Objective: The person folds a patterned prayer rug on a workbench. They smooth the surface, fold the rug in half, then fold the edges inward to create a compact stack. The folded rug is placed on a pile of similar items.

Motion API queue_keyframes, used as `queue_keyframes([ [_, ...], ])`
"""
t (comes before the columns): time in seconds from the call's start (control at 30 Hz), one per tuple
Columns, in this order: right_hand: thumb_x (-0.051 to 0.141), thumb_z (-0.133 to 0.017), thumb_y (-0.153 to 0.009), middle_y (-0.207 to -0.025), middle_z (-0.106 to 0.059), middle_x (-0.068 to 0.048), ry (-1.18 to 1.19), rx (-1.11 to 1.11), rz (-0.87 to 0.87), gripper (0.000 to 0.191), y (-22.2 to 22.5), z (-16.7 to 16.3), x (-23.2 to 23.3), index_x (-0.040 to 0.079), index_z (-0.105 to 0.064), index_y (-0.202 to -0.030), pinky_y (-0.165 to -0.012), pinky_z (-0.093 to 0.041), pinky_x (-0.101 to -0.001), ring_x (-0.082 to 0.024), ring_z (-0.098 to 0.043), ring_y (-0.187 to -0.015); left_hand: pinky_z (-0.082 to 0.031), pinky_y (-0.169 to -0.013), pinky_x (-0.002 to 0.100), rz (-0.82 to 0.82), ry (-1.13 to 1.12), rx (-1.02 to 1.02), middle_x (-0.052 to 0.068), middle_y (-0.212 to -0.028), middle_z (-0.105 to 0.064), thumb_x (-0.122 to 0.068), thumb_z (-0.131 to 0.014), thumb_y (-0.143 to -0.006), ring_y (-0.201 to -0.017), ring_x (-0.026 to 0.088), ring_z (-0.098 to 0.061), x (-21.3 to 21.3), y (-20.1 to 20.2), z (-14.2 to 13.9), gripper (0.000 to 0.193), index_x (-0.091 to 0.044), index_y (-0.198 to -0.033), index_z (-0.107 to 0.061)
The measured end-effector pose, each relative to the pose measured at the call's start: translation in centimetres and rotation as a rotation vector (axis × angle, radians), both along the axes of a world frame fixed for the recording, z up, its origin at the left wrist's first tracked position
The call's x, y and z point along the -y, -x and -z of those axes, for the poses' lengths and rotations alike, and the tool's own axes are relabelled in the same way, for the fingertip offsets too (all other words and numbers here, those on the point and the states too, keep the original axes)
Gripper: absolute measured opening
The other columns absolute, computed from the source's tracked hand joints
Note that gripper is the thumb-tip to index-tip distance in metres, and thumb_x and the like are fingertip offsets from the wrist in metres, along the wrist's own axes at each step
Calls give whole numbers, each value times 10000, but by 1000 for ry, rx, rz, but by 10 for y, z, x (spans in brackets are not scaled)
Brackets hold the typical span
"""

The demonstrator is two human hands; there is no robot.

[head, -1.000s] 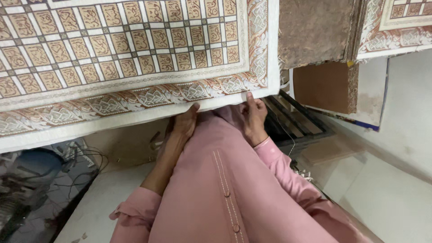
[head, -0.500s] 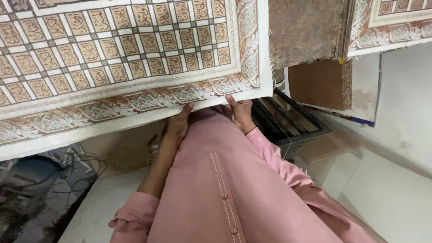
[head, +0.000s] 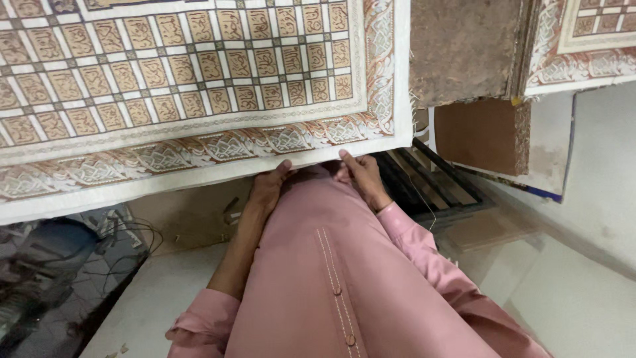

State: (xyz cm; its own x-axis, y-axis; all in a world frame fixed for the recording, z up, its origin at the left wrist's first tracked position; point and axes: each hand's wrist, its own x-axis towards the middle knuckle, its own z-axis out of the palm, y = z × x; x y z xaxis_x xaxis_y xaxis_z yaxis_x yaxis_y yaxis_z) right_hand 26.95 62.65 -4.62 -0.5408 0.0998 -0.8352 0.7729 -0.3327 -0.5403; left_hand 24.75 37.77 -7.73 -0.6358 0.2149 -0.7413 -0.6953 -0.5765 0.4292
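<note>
The left hand (head: 268, 189) and right hand (head: 361, 176) both curl shut on the near edge of the cloth (head: 199, 99), thumbs on top, fingers tucked out of sight beneath its white border. The cloth, patterned in brown squares, spreads flat away from the hands and hangs over the pink shirt (head: 344, 265). To handle it well, I judge both grips should stay level and pull evenly, so the border stays straight. Right of the cloth sits a brown board (head: 464, 46), with dark slats (head: 430, 182) below it

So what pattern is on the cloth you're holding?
Head view: the cloth shows a brown-and-cream grid of squares inside an ornate border.
</note>
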Motion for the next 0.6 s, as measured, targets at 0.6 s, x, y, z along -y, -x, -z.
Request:
queue_keyframes([
  [0.6,221,-809,-817,-1209,-637,-119,-916,-1258,-1079,520,55,-50,116,47,-661,-1285,-857,-475,-434,-300,-592,-1042,-593,-819,309,-369,209,-182,50,-1194,-672,-24,-830,-883,-1003,169,-673,66,2,-9,494,-62,-1319,-602],
])
